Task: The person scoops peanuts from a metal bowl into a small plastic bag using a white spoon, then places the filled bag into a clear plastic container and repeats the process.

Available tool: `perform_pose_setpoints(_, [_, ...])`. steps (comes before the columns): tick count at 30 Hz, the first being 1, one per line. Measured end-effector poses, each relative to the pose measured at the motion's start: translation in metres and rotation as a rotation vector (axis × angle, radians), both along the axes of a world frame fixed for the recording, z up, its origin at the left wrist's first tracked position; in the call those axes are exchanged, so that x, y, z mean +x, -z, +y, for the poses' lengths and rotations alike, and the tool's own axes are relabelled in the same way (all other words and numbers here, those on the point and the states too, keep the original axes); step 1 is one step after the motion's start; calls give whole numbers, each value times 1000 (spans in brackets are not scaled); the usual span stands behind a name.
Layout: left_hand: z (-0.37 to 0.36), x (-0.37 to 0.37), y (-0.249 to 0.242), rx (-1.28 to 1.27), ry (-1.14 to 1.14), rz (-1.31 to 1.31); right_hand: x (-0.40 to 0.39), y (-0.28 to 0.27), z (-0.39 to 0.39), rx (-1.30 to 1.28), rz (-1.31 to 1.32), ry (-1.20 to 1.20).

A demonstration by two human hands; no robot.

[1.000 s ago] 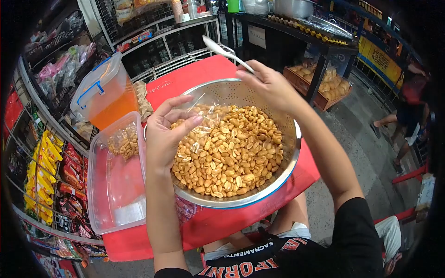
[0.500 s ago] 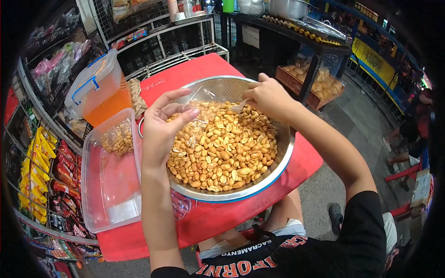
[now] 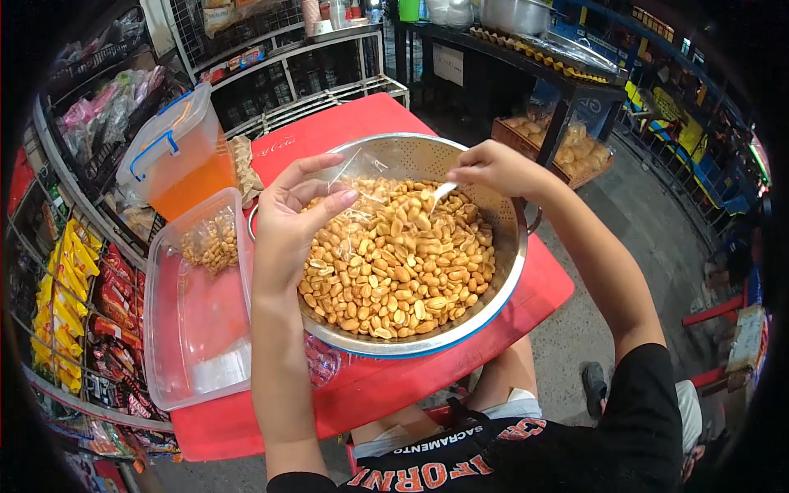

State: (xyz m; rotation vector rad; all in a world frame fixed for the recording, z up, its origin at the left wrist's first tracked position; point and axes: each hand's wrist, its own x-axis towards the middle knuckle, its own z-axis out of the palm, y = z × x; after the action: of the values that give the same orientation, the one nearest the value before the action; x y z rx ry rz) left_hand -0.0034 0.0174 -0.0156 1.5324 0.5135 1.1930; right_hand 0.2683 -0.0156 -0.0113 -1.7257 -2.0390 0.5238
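A large metal colander (image 3: 514,271) full of peanuts (image 3: 394,283) stands on the red table in front of me. My left hand (image 3: 306,197) pinches a small clear plastic bag (image 3: 359,170) by its edge, over the left side of the peanuts. On the other side, my right hand (image 3: 497,171) grips a white plastic spoon (image 3: 444,193) by its handle. The spoon slants down to the left, and its bowl end is among blurred peanuts near the bag.
Left of the colander, a clear plastic tub (image 3: 197,296) on the red table (image 3: 526,308) has a bag of peanuts (image 3: 211,242) in it. Behind it stands a lidded container of orange liquid (image 3: 185,181). Snack packs (image 3: 64,304) hang at far left; a black stand (image 3: 567,86) is behind right.
My right hand has turned and shifted slightly right, with the spoon now angled down into the peanuts. The left hand with the bag stays nearly in place.
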Motion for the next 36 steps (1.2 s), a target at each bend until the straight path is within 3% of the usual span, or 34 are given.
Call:
perform_pose_setpoints(2, [-1,0,0,-17,4,-11,2,-3,-2,9,241,93])
perform_pose_setpoints(8, [0,0,0,-31,4,19,9,-23,-3,103,407,125])
perform_pose_setpoints(15, [-1,1,1,-37,9,43,-3,-68,-17,203,300,117])
perform_pose_setpoints(23, [-1,1,0,-53,25,73,-24,-74,-19,177,297,72])
perform_pose_setpoints(36, [0,2,2,-38,4,180,-41,-65,-2,295,0,-20])
